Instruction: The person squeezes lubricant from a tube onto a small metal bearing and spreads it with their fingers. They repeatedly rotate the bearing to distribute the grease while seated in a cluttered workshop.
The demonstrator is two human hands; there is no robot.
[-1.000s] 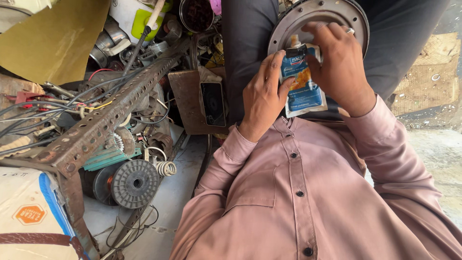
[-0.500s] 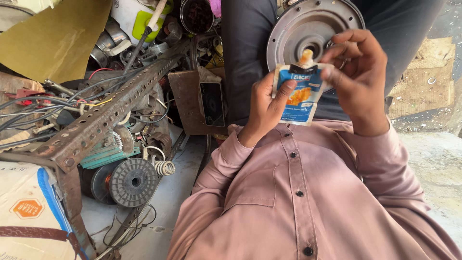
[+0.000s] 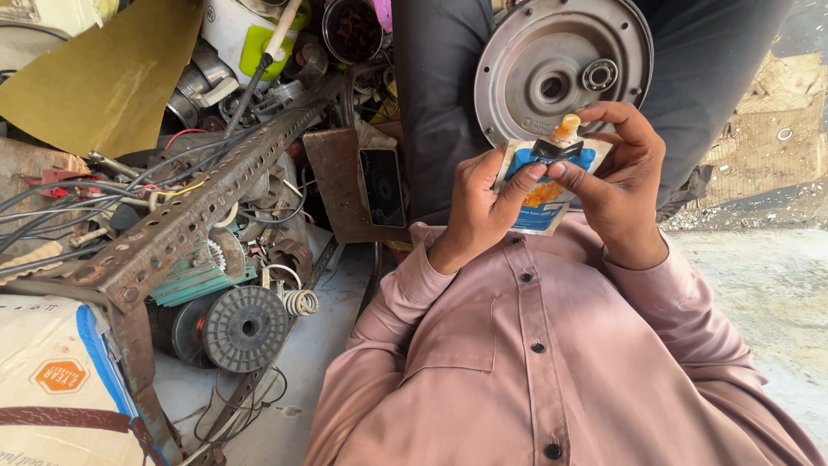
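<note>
Beyond the left hand (image 3: 476,203) lies a perforated steel angle (image 3: 194,211) over scrap. Both hands pinch a blue spouted pouch (image 3: 548,185) upright between them, the right hand (image 3: 617,185) gripping beneath its nozzle, likely steadying it; a round metal motor cover (image 3: 561,65) rests just beyond.

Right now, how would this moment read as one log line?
left hand: grips blue-and-white spouted pouch | right hand: pinches pouch top | round grey metal motor cover: on lap behind
</note>
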